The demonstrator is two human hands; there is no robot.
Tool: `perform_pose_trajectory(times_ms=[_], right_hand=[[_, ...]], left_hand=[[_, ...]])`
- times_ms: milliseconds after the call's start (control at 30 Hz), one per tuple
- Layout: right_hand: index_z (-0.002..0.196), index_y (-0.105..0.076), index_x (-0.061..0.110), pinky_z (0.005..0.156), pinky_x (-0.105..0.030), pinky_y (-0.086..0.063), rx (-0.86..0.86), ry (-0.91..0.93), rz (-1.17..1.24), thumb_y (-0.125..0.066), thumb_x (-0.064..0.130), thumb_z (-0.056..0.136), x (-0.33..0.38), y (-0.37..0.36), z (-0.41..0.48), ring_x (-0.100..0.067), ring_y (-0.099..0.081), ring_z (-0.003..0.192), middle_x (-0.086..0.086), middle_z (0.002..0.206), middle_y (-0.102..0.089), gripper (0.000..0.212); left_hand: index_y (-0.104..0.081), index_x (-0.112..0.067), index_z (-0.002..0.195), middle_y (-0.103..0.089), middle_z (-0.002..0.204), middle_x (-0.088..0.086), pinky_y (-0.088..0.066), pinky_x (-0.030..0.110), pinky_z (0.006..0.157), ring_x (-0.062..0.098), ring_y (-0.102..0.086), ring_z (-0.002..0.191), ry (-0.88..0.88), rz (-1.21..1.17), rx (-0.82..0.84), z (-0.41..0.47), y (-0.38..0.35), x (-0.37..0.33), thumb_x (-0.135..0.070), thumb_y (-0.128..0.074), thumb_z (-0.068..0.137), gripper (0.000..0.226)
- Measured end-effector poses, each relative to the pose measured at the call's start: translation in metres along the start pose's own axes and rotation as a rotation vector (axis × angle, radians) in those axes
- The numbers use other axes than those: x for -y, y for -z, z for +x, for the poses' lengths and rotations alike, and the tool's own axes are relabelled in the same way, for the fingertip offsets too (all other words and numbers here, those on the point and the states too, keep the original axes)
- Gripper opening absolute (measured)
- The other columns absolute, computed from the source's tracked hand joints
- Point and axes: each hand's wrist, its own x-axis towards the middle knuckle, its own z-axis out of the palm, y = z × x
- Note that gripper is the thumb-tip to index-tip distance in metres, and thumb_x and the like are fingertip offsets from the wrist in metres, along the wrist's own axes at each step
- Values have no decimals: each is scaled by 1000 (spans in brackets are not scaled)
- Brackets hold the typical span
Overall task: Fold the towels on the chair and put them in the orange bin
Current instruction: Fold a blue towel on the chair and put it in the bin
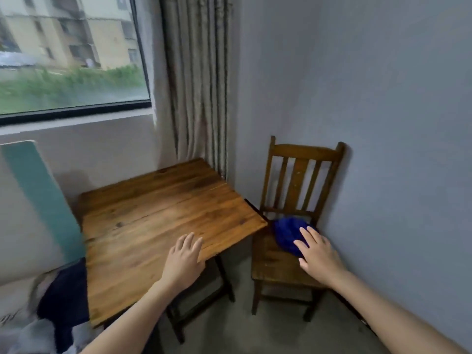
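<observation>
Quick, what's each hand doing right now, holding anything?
Left hand: open, at the table edge, holding nothing.
Right hand: open, spread over the blue towel on the chair, no grip yet.

bare left forearm [132, 310], bare right forearm [383, 300]

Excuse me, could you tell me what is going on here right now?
A person reaches an open right hand toward the crumpled blue towel on the wooden chair in the corner; whether it touches yet is unclear. The left hand hovers open over the near edge of the wooden table. The towel is not yet folded, and no orange bin is in view.
</observation>
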Motion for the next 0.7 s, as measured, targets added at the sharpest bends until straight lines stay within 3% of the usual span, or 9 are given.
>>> perform_pose_trajectory(times_ms=[100, 233, 533, 700], right_hand=[[112, -68, 18, 93, -47, -46, 54, -183, 7, -79, 31, 66, -20, 1, -33, -33, -50, 124, -13, 133, -55, 49], [79, -75, 23, 62, -36, -57, 121, -315, -29, -92, 36, 23, -27, -5, -83, -27, -70, 93, -9, 101, -72, 60], [85, -76, 20, 63, -34, -57, 138, -502, -85, -91, 32, 25, -76, -4, -174, -28, -70, 91, -13, 100, -71, 63], [84, -76, 19, 64, -33, -56, 165, -482, -66, -91, 30, 25, -120, -10, -184, -28, -70, 90, -13, 100, -71, 62]], left_hand=[[-15, -22, 148, -9, 157, 4, -17, 37, 114, 24, -4, 144, -123, -26, -6, 25, -6, -22, -39, -35, 97, 57], [-18, -22, 148, -13, 156, 3, -16, 36, 115, 23, -6, 144, -285, -106, 33, 46, -18, -54, -39, -37, 97, 57], [-22, -24, 147, -17, 155, 1, -16, 36, 115, 21, -9, 144, -537, -186, 128, 51, -42, -179, -38, -41, 96, 57], [-22, -25, 146, -20, 154, 0, -19, 36, 115, 21, -12, 143, -532, -184, 114, 55, -54, -231, -37, -44, 95, 57]])
